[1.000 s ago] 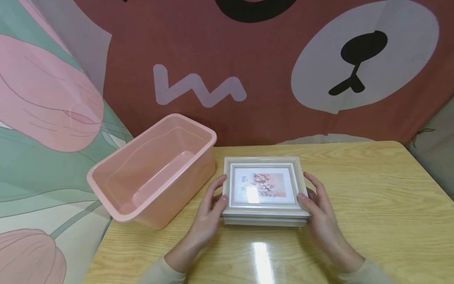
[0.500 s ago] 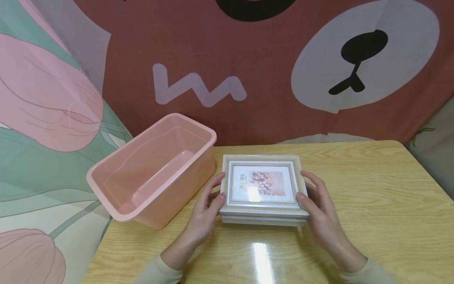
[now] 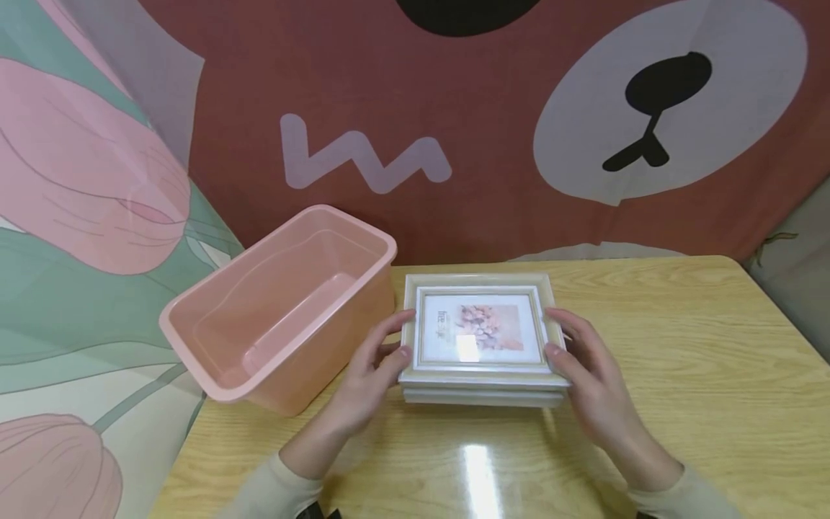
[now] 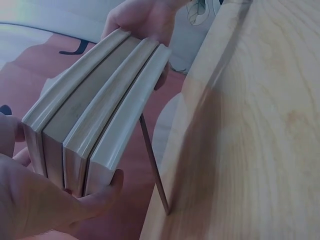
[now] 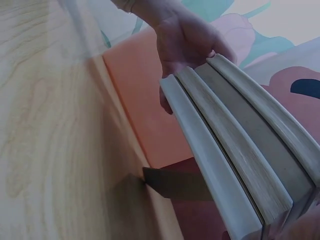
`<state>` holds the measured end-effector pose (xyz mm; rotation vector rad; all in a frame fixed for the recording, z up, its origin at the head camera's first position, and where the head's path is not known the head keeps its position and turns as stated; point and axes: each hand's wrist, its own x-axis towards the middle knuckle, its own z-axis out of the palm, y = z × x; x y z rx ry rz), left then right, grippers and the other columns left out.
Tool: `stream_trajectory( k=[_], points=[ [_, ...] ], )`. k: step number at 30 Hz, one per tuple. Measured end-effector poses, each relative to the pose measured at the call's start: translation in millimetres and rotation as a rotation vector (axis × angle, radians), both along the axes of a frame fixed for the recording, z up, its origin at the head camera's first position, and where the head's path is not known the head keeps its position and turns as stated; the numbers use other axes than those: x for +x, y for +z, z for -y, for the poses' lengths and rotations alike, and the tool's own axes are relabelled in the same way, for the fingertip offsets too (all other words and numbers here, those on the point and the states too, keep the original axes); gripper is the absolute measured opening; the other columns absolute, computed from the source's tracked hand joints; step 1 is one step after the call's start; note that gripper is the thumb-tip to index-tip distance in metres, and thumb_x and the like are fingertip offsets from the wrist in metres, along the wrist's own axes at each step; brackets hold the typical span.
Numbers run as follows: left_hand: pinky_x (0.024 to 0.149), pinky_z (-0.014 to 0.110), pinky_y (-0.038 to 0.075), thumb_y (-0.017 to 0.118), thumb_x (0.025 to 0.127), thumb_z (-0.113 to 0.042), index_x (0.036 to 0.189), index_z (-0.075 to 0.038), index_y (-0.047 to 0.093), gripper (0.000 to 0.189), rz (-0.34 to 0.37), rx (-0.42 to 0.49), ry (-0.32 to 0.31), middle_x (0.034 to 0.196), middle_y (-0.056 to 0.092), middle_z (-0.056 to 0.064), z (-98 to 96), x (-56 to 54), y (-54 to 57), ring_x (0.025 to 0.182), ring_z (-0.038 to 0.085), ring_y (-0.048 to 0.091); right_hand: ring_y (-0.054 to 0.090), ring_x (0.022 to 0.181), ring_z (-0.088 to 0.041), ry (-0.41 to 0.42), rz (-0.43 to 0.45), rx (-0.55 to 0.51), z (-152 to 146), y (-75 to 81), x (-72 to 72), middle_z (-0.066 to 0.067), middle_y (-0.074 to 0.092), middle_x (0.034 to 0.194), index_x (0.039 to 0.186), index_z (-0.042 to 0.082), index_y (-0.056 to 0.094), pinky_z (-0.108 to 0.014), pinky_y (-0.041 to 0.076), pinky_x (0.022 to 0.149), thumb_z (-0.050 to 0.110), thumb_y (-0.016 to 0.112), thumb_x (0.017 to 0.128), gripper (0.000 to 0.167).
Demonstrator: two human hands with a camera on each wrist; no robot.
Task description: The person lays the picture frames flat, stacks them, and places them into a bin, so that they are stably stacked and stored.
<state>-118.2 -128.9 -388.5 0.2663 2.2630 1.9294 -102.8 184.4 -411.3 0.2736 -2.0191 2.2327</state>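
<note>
Both hands hold a stack of picture frames (image 3: 480, 376) between them, raised over the table. The top frame is cream and white, with a pink flower print under shiny glass. My left hand (image 3: 366, 382) grips the stack's left side, thumb near the front corner. On the opposite side my right hand (image 3: 599, 389) grips it, thumb on the top frame's border. In the left wrist view the layered edges of the frames (image 4: 112, 112) show, with fingers under the lowest one. A thin dark support leg (image 4: 155, 167) slants from beneath the stack down to the tabletop.
A pink plastic bin (image 3: 324, 346) stands on the left of the wooden table (image 3: 700, 375), close to the left hand. Behind the table hangs a cloth with a cartoon face (image 3: 493, 130); a floral cloth (image 3: 84, 180) covers the left side.
The stack of picture frames has shifted slightly up and away from the person in the head view, with both hands keeping their grip. The bin has stayed put.
</note>
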Motion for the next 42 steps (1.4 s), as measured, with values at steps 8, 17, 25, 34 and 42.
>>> stream_trajectory(
  k=[8,17,25,34,42],
  points=[
    [0.088,0.035,0.057,0.061,0.106,-0.012,0.159,-0.022,0.052,0.055,0.022,0.007,0.017,0.157,0.042,0.020,3.2,-3.1,15.5,0.128,0.035,0.059,0.049,0.137,-0.017,0.013,0.014,-0.037,1,13.4,-4.1,-0.003,0.048,0.156,0.154,0.008,0.052,-0.017,0.056,0.099,-0.002,0.051,0.110,0.045],
    [0.081,0.028,0.056,0.062,0.106,-0.012,0.159,-0.023,0.052,0.054,0.027,0.014,0.001,0.151,0.044,0.018,7.9,-4.3,39.2,0.115,0.024,0.061,0.053,0.132,-0.017,0.013,0.001,-0.030,2,34.9,-8.1,-0.003,0.055,0.150,0.152,0.010,0.056,-0.020,0.059,0.092,-0.002,0.053,0.109,0.045],
    [0.086,0.031,0.059,0.061,0.106,-0.014,0.160,-0.023,0.050,0.055,0.033,0.034,0.021,0.152,0.046,0.016,10.1,-3.4,61.4,0.115,0.022,0.062,0.060,0.120,-0.019,0.036,-0.011,-0.027,0,55.8,-13.8,-0.002,0.061,0.144,0.151,0.015,0.058,-0.023,0.062,0.083,-0.001,0.054,0.109,0.045],
    [0.085,0.032,0.065,0.056,0.109,-0.009,0.162,-0.014,0.045,0.055,0.047,0.150,-0.013,0.147,0.044,0.020,11.2,-1.9,82.1,0.113,0.020,0.064,0.064,0.120,-0.016,0.106,0.053,-0.020,-10,72.2,-21.9,-0.004,0.053,0.152,0.153,0.021,0.058,-0.026,0.064,0.083,0.012,0.047,0.115,0.040],
    [0.087,0.034,0.066,0.055,0.111,-0.011,0.163,-0.018,0.046,0.054,0.063,0.152,0.012,0.149,0.047,0.019,9.4,-1.7,101.4,0.114,0.020,0.067,0.066,0.115,-0.018,0.143,0.032,-0.008,-17,90.6,-30.5,-0.006,0.056,0.148,0.151,0.020,0.059,-0.027,0.063,0.080,0.013,0.047,0.115,0.039]
  ],
)
